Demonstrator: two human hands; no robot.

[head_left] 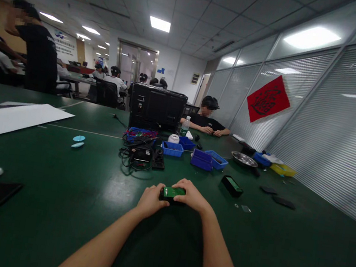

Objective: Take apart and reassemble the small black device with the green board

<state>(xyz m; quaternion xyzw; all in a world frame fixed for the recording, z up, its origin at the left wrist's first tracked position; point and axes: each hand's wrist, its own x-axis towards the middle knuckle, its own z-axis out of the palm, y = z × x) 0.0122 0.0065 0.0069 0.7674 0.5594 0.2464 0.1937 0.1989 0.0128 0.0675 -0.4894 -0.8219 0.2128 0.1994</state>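
Between my two hands a small black box with a green circuit board on top (172,192) rests on or just above the green table; its underside is hidden. My left hand (150,200) grips its left end, thumb at the front. At its right end my right hand (190,194) is closed round it, fingers over the far edge and thumb near the front of the board. A similar black box with a green face (232,186) lies farther right. Near that one are a small ring (236,205) and a thin clear piece (246,209).
Beyond my hands sit a soldering station with cables (141,155), blue trays (172,149), a baseball (173,138), a water bottle (185,126) and a large black case (157,108). A metal bowl (244,159) stands right. Across the table sits a person (208,122). White panels (15,120) lie left.
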